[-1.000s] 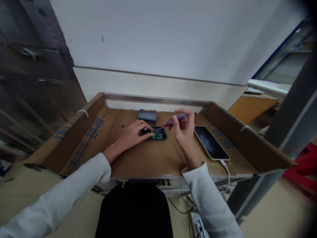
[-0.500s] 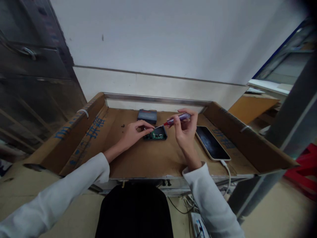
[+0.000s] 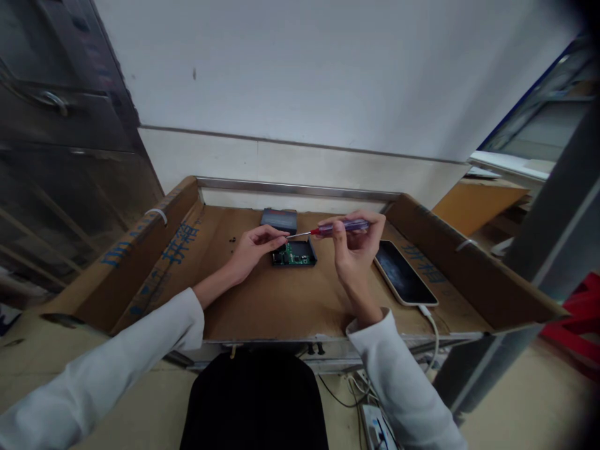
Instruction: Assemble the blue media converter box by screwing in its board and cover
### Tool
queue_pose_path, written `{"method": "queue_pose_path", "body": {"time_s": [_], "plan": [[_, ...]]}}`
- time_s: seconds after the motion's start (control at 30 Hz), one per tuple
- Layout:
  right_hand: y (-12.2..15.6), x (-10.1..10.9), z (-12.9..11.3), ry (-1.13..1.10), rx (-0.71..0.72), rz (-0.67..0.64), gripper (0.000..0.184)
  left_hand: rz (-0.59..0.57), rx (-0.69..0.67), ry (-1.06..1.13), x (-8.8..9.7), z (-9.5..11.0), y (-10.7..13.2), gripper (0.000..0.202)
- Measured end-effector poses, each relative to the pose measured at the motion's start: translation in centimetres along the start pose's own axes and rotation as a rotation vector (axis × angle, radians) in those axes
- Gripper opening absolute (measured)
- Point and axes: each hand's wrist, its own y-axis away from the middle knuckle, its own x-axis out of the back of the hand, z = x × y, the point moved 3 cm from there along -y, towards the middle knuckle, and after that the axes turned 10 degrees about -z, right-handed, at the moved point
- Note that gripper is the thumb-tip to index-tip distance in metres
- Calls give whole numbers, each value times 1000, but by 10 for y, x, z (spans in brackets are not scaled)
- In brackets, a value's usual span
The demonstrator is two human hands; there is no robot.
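My right hand (image 3: 356, 250) is closed round the purple translucent handle of a screwdriver (image 3: 340, 229), whose red collar and thin metal shaft point left. The shaft lies nearly level, a little above a small black open case (image 3: 304, 244). Inside the case is a green circuit board (image 3: 293, 255). At the screwdriver's tip, the thumb and fingers of my left hand (image 3: 255, 250) pinch together; whatever is between them is too small to make out. Behind the open case sits a dark grey box-shaped part (image 3: 279, 220).
A phone (image 3: 405, 273) with a white cable (image 3: 435, 334) lies to the right. Several tiny dark pieces (image 3: 232, 240) are at the left on the cardboard sheet (image 3: 281, 306). Raised cardboard walls stand at the left (image 3: 154, 250) and right (image 3: 482, 269).
The screwdriver has tilted flatter, and my right hand has shifted slightly right. My left fingertips have moved a little up and left, uncovering more of the board.
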Motion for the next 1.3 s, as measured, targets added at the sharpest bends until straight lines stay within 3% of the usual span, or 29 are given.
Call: {"method": "queue_pose_path", "body": {"time_s": [0.4, 0.8, 1.07, 1.2, 1.3], "plan": [[-1, -3, -4, 43, 34, -11, 19, -15, 4, 38, -2, 0, 1, 28], [2, 0, 2, 48, -6, -70, 22, 39, -24, -156, 2, 6, 2, 27], [1, -6, 3, 23, -63, -132, 34, -15, -27, -224, 0, 7, 3, 29], [-8, -3, 8, -29, -77, -171, 34, -56, -120, -409, 0, 9, 2, 29], [-22, 6, 18, -11, -74, -227, 36, -112, -180, -616, 2, 8, 0, 55]]}}
